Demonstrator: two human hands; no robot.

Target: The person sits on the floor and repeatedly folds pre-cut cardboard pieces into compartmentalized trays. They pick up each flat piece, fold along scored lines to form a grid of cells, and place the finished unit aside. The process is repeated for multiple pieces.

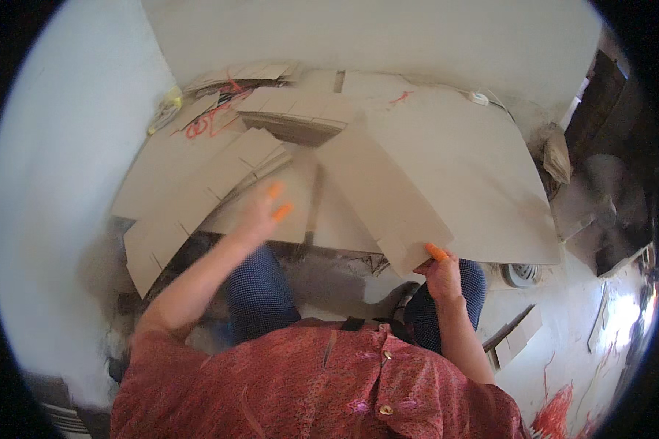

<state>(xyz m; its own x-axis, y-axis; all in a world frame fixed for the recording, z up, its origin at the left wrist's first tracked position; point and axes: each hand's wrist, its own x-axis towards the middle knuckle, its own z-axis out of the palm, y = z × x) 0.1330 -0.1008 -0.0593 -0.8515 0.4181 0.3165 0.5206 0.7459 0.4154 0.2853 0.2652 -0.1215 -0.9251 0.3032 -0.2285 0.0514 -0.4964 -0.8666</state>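
Note:
A long flat cardboard piece [381, 189] lies slantwise across the table, and my right hand [442, 269] grips its near end, an orange cover on a finger. My left hand [261, 217], blurred and with orange covers on its fingers, is raised over the table, holding nothing that I can see. To its left, slotted cardboard strips [197, 192] lie overlapping and reach past the table's near edge. Beyond both hands is a stack of slotted cardboard [302, 104].
Red plastic string [200, 126] lies at the back left of the cardboard-covered table [489, 181]. A white power strip [478, 98] sits by the wall. On the floor at right are folded cardboard pieces [519, 337] and a red string bundle [553, 411]. A fan [604, 203] stands at right.

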